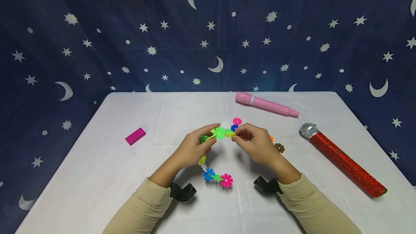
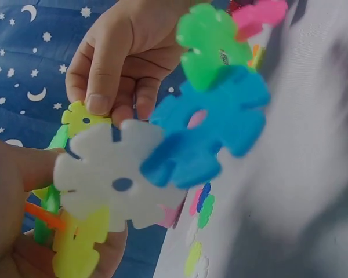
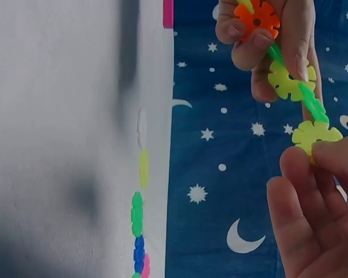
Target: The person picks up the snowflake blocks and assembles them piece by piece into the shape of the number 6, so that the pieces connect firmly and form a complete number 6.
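My left hand (image 1: 191, 149) holds a chain of slotted, flower-shaped linking discs between thumb and fingers. From this hand the chain hangs down through a white disc (image 2: 98, 174) and a blue disc (image 2: 238, 116) to a pink disc (image 1: 226, 180) at its lower end. At the other end, my right hand (image 1: 258, 143) pinches a yellow disc (image 3: 310, 134) between thumb and fingertip. A green disc (image 3: 313, 104) joins that yellow disc to another yellow disc (image 3: 285, 81) near the left fingers. The left palm hides part of the chain.
Behind the hands, more discs lie on the white table (image 1: 81, 180), among them a pink disc (image 1: 237, 121) and a brown disc (image 1: 279, 148). A magenta block (image 1: 135, 136) lies left, a pink stick-like object (image 1: 266, 104) at the back, a red glittery microphone (image 1: 347, 163) right.
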Demonstrator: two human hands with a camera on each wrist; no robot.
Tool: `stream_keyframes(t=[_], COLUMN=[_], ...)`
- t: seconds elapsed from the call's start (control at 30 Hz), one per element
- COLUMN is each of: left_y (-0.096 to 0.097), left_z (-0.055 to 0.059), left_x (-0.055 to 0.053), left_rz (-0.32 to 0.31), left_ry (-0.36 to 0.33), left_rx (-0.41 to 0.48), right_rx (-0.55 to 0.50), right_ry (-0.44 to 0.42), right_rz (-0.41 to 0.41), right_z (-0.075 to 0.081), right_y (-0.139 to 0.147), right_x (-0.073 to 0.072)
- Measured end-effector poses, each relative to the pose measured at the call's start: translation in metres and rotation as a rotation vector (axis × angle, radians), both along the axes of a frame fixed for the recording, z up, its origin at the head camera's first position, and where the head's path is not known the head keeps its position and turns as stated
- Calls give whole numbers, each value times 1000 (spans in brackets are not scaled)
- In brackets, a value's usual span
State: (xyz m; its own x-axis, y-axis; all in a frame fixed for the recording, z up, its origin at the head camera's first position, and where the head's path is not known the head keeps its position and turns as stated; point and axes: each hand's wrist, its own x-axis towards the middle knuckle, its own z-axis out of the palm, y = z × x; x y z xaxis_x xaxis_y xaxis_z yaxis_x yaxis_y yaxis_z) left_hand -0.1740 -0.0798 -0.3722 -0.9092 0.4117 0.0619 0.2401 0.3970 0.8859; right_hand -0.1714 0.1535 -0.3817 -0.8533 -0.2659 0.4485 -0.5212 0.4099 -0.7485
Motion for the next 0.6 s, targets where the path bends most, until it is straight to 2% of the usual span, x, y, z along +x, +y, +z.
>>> stream_keyframes(t=[0.33, 0.6], left_y=[3, 4], left_z=[1, 2], left_x=[1, 2], left_rz=[46, 60], left_ry=[21, 38], left_rx=[-9, -28], right_rx=[3, 38], right_ry=[60, 173], right_rz=[18, 55], right_z=[-1, -4], right_y=[-2, -2], right_x=[0, -2])
